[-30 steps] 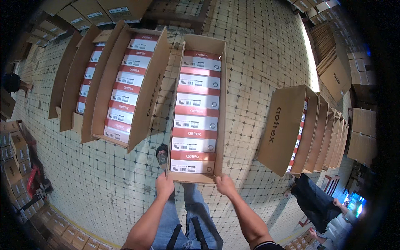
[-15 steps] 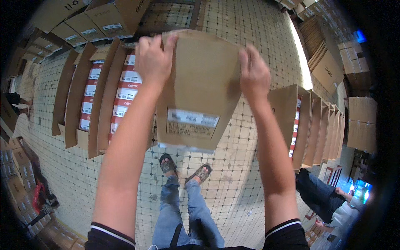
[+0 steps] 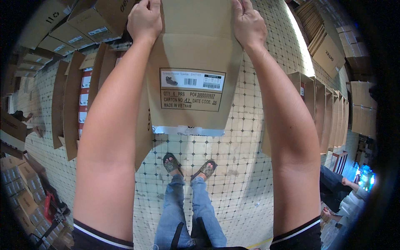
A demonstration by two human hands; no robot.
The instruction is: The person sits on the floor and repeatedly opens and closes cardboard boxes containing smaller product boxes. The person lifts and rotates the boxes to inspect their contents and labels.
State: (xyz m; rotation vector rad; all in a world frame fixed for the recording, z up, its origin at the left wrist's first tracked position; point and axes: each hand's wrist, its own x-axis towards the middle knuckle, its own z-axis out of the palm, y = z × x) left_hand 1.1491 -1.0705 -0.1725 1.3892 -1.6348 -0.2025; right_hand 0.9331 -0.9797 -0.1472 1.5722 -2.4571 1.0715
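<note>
A brown cardboard carton (image 3: pixel 196 52) hangs in front of me over the tiled floor, its labelled end facing me. A white label with a sandal picture and a printed black frame are on that end, and whitish tape shows along its lower edge. My left hand (image 3: pixel 145 20) grips the carton's upper left edge, fingers bent over it. On the opposite edge, my right hand (image 3: pixel 249 24) grips the carton in the same way. The far part of the carton runs out of the picture at the top.
To the left stand open cartons (image 3: pixel 68 106) holding red and white shoe boxes (image 3: pixel 84 93). A row of open cartons (image 3: pixel 329 112) lines the right. Closed cartons (image 3: pixel 93 25) are stacked upper left, flattened cardboard (image 3: pixel 329 54) upper right. A red pallet jack (image 3: pixel 49 206) is lower left; another person (image 3: pixel 339 193) is lower right.
Both hands have moved farther forward, toward the picture's top, carrying the carton with them. Its label has come higher and now shows sharply. The surrounding cartons have shifted slightly in view.
</note>
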